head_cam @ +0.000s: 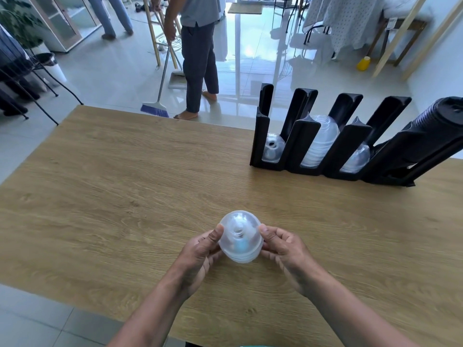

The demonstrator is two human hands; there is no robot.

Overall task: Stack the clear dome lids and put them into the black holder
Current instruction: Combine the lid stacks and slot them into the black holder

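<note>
A small stack of clear dome lids is held above the wooden table, near its front edge. My left hand grips the stack's left side and my right hand grips its right side, thumbs on the rim. The black holder stands at the table's far right, its slanted slots open toward me. Its left slot holds one clear lid, the middle slot a tall stack of lids, and the third slot a few lids.
A black ribbed stack fills the holder's rightmost slot. Beyond the table's far edge a person sweeps the tiled floor with a broom. Black chairs stand at far left.
</note>
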